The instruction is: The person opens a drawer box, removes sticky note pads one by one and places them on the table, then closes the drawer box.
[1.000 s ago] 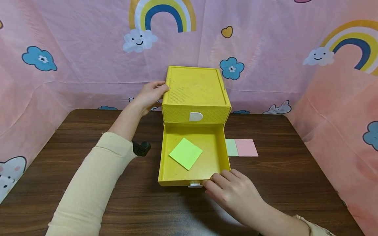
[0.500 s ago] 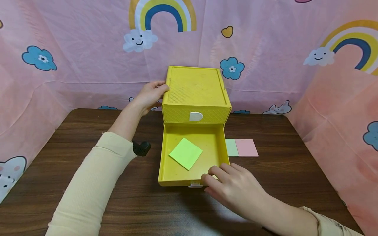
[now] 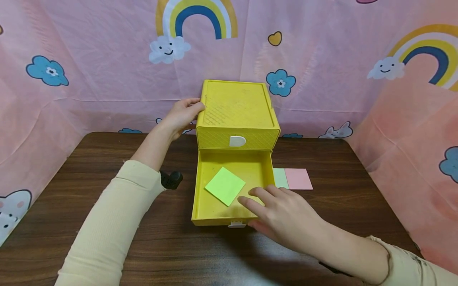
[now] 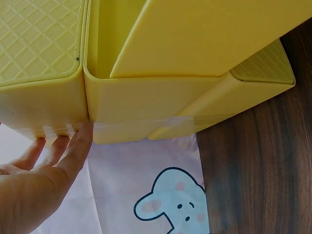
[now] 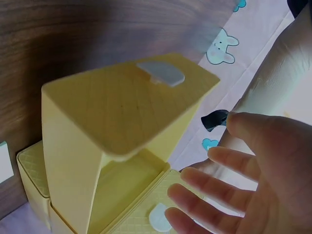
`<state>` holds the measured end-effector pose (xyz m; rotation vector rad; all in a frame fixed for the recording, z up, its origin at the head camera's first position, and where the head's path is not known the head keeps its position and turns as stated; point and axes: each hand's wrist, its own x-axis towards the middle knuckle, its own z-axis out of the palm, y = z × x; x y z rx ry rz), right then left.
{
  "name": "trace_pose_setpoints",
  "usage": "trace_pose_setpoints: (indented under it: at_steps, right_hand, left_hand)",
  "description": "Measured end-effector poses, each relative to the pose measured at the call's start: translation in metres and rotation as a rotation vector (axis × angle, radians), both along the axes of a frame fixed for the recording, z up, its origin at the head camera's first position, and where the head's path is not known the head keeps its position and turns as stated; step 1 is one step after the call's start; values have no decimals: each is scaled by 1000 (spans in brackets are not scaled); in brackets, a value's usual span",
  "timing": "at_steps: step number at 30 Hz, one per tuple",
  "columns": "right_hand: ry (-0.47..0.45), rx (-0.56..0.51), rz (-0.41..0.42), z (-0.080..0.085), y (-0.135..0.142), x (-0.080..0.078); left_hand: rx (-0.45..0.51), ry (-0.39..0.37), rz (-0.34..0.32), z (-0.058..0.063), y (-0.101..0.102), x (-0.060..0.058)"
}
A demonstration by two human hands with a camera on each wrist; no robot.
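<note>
A pink cloth [image 3: 118, 31] is hanging behind the wooden table [image 3: 340, 218], where a yellow box [image 3: 236, 103] is standing with its lower drawer [image 3: 255, 167] jutting out. The right hand [image 3: 284, 216] is hovering, fingers spread and holding nothing, over the drawer's front right corner; the left hand [image 3: 180, 117] is resting its fingers against the box's left side. A bright green note [image 3: 225, 186] is lying askew inside the drawer; a pink note [image 3: 299, 179] and pale green note [image 3: 280, 178] are lying on the table beside it.
</note>
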<state>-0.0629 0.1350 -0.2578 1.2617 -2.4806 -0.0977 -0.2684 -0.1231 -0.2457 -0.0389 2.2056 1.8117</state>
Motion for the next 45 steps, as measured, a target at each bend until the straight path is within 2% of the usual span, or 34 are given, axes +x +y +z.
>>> trace_pose_setpoints:
  at_steps: [10, 27, 45]
  right_hand:
    - [-96, 98, -47, 8, -5, -17]
    - [-260, 154, -104, 14, -20, -52]
    - [-472, 233, -248, 11, -47, -83]
  left_hand:
    - [-16, -9, 7, 1, -1, 1]
    - [-9, 2, 6, -1, 0, 0]
    - [-25, 18, -9, -1, -1, 2]
